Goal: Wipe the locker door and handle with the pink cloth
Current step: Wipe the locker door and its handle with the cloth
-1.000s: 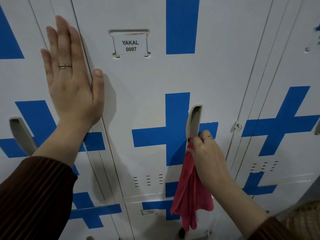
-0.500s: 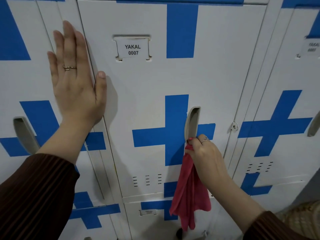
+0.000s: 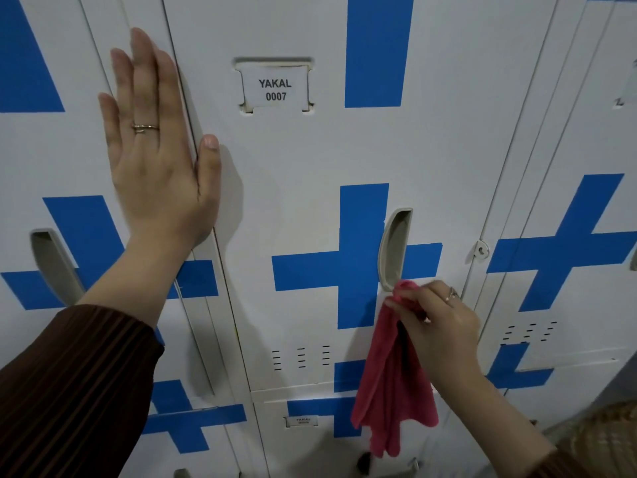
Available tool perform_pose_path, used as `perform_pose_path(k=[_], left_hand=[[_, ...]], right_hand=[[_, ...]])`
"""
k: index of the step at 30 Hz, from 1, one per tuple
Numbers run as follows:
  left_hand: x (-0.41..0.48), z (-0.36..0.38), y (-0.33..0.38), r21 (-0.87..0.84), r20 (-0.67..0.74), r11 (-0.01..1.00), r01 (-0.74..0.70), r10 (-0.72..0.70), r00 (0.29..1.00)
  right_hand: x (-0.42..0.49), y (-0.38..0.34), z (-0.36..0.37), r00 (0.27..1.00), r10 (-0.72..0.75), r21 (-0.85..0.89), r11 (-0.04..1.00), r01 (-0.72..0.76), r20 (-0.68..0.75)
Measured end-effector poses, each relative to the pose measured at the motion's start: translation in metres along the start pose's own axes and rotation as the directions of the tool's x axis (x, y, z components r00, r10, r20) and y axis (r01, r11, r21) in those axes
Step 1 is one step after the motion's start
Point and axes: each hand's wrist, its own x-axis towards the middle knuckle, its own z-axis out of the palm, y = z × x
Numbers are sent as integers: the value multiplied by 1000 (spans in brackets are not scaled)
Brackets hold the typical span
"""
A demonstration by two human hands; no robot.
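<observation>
A white locker door (image 3: 303,167) with a blue cross fills the middle; its label reads YAKAL 0007. A recessed beige handle (image 3: 394,248) sits right of the cross. My right hand (image 3: 437,326) pinches the pink cloth (image 3: 389,381) at its top, with the cloth's bunched tip touching the handle's lower end while the rest hangs down. My left hand (image 3: 155,146) lies flat, fingers straight, over the seam at the door's left edge.
Neighbouring lockers stand on both sides, the left one with its own recessed handle (image 3: 51,263). A lock hasp (image 3: 481,250) sits on the door's right edge. A lower locker door (image 3: 310,443) is underneath. A woven basket rim (image 3: 599,439) shows bottom right.
My right hand and the cloth have slipped a little lower, to the handle's bottom end. My left hand stays flat on the lockers. The view has shifted slightly.
</observation>
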Motion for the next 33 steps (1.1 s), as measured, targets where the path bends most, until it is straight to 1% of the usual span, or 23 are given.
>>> perform_pose_path(k=[1,2,3,5,7,10,12,20,28,33], left_hand=[[0,0,0,1,1,1000,2,-2,1000],[0,0,0,2,2,1000,3,-3,1000],[0,0,0,3,4,1000,5,-5,1000],[0,0,0,5,6,1000,9,-9,1000],[0,0,-1,8,7,1000,9,-9,1000],[0,0,0,3,4,1000,3,-3,1000],[1,-1,1,1,9,1000,4,-4,1000],[1,-1,0,2,9,1000,1,-1,1000],[1,-1,0,8,12,1000,2,-3,1000],[1,0,0,3,8,1000,5,-5,1000]], right_hand=[[7,-4,2,1000,9,6,1000,-9,4],[13,-7,4,999,30,1,1000,-30,39],[16,-8,7,993,57,-25,998,-54,99],[17,-10,11,973,94,-130,989,-67,213],[13,-12,13,964,60,-254,967,8,259],[14,-13,15,974,-45,-353,928,124,224],[18,-13,17,973,-72,-349,926,147,218],[12,-11,16,987,-43,-227,971,77,152],[10,-6,20,983,-75,-284,951,121,167],[8,-2,17,986,-89,-213,970,118,142]])
